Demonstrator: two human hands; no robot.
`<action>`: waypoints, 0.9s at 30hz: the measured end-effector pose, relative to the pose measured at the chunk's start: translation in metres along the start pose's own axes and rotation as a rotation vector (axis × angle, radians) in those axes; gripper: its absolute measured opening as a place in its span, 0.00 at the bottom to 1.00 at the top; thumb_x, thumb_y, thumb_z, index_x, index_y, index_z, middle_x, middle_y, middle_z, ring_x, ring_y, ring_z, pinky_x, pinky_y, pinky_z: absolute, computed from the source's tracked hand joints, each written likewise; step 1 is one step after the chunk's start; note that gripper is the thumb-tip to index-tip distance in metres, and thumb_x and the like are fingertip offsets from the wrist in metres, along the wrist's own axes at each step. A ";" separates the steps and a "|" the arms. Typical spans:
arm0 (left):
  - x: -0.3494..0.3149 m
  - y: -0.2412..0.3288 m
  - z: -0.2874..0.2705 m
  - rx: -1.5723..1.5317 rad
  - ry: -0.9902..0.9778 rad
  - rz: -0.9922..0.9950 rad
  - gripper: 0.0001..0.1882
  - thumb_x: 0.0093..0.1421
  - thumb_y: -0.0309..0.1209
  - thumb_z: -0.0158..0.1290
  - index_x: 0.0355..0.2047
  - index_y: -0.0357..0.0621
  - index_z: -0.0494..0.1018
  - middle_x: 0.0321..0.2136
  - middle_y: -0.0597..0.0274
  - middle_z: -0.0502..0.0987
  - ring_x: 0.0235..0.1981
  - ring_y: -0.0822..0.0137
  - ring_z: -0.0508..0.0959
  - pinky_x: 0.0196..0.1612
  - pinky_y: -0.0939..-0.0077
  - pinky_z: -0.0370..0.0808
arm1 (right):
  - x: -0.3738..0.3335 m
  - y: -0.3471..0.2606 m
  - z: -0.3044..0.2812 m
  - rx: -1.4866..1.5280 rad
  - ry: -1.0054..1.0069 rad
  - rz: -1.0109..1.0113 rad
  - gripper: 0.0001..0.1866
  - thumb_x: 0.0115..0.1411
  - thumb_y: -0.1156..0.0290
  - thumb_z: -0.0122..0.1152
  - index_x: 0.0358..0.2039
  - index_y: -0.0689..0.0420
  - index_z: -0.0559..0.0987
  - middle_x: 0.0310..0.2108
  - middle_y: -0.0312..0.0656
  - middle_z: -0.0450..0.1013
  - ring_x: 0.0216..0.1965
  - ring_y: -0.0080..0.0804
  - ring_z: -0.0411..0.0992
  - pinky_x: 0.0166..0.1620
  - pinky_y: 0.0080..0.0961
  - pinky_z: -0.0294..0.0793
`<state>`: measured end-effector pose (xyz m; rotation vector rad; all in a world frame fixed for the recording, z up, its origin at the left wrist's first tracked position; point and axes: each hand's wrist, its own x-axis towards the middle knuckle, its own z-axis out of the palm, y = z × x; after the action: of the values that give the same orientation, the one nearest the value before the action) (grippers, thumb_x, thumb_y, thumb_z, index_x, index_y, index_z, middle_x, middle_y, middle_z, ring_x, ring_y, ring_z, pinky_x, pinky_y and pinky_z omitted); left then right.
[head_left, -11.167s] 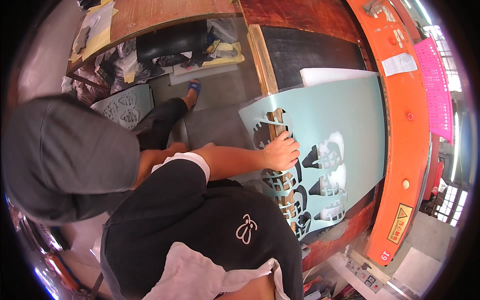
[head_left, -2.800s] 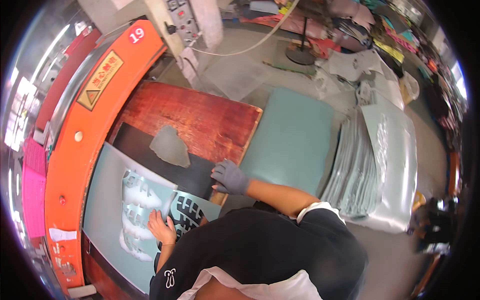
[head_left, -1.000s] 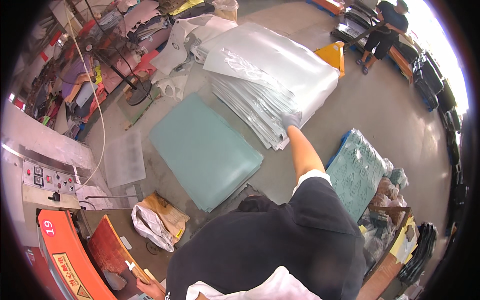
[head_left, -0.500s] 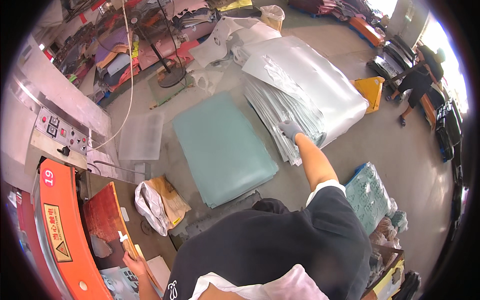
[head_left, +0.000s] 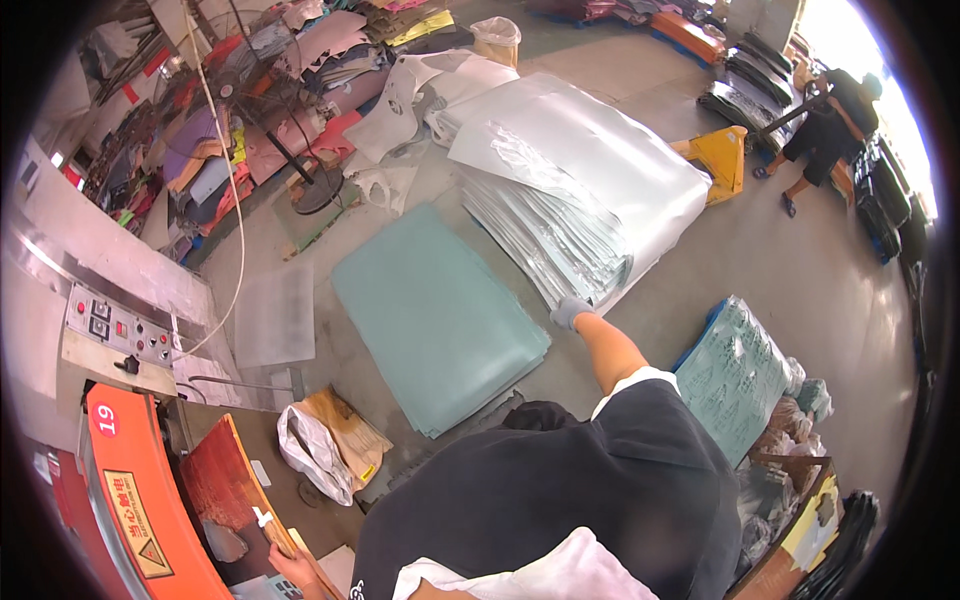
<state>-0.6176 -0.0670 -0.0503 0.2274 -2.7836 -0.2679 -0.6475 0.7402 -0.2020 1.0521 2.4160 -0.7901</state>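
Observation:
My right hand (head_left: 571,312), in a grey glove, reaches out to the near corner of a tall stack of silvery sheets (head_left: 600,130). Its fingers look curled, and whatever they grip is hidden. Along that side the sheets' layered edges (head_left: 545,235) fan out, with a crumpled flap above. To the left of this stack, a lower pile of grey-green sheets (head_left: 435,320) lies flat on the floor. At the lower left, my bare left hand (head_left: 293,570) is closed on the edge of a reddish wooden board (head_left: 222,470).
An orange machine part (head_left: 125,480) and a control panel (head_left: 118,325) stand at left. Near the board lies an open sack (head_left: 330,445). Green bumpy sheets (head_left: 735,380) are at right. Further back are a floor fan (head_left: 318,192), a yellow pallet jack (head_left: 722,165) and another person (head_left: 830,125).
My right hand has drawn back along the layered edges to the stack's near corner. My left hand stays at the board. The view has shifted, and the other person has shifted position.

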 end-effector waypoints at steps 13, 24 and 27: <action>0.001 0.008 -0.005 0.020 -0.053 -0.070 0.30 0.43 0.18 0.56 0.49 0.36 0.62 0.44 0.44 0.66 0.48 0.45 0.66 0.54 0.61 0.61 | -0.027 0.022 0.089 -0.042 -0.182 -0.127 0.23 0.47 0.57 0.53 0.40 0.60 0.77 0.39 0.52 0.75 0.43 0.46 0.72 0.46 0.36 0.71; -0.001 0.012 -0.007 0.020 -0.039 -0.085 0.27 0.45 0.20 0.55 0.48 0.38 0.63 0.43 0.47 0.67 0.48 0.47 0.66 0.53 0.63 0.62 | -0.036 0.006 0.101 -0.133 -0.226 -0.186 0.20 0.45 0.57 0.56 0.34 0.59 0.78 0.34 0.50 0.75 0.39 0.46 0.74 0.44 0.35 0.71; -0.001 0.013 -0.008 0.033 -0.041 -0.090 0.27 0.45 0.20 0.55 0.48 0.38 0.63 0.43 0.48 0.67 0.48 0.47 0.66 0.54 0.63 0.62 | -0.034 0.001 0.107 -0.143 -0.223 -0.250 0.19 0.45 0.58 0.56 0.33 0.59 0.77 0.33 0.51 0.75 0.38 0.47 0.73 0.43 0.35 0.71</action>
<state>-0.6157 -0.0556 -0.0405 0.3597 -2.8245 -0.2513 -0.6116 0.6554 -0.2662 0.5819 2.3954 -0.7561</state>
